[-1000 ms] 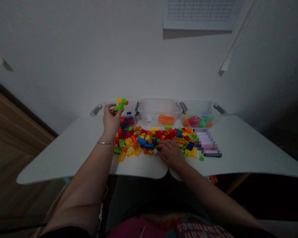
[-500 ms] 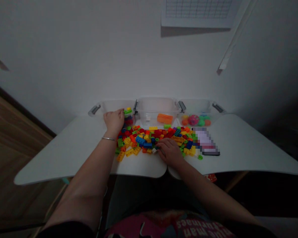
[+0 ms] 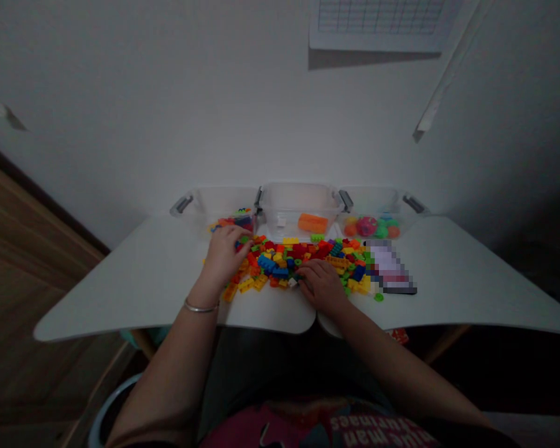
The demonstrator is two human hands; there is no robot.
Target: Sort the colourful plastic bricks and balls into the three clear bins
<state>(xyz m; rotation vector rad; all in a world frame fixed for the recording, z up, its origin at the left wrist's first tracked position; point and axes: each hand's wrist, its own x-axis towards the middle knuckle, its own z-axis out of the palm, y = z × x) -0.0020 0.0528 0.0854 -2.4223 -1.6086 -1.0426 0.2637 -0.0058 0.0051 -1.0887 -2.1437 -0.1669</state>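
The left hand (image 3: 224, 252) hides part of the left end of the pile of blocks (image 3: 292, 254) on the white table (image 3: 135, 292). Its thumb and fingers are a little apart, with no block to be seen between them. The right hand (image 3: 323, 286) rests at the front of the pile, fingers bent down. Its fingertips are hard to see, so I can't tell if it pinches a block. The phone (image 3: 392, 267) is covered by blurry squares.

The table has room on both sides, and a thin strip in front of the pile. A gap splits its front edge near the right arm.

Behind the pile, the left box (image 3: 224, 200) holds blocks, the middle box (image 3: 298, 198) an orange thing (image 3: 313, 223), and the right box (image 3: 373, 199) bright balls (image 3: 366, 226). The wall (image 3: 214, 112) stands close behind them.
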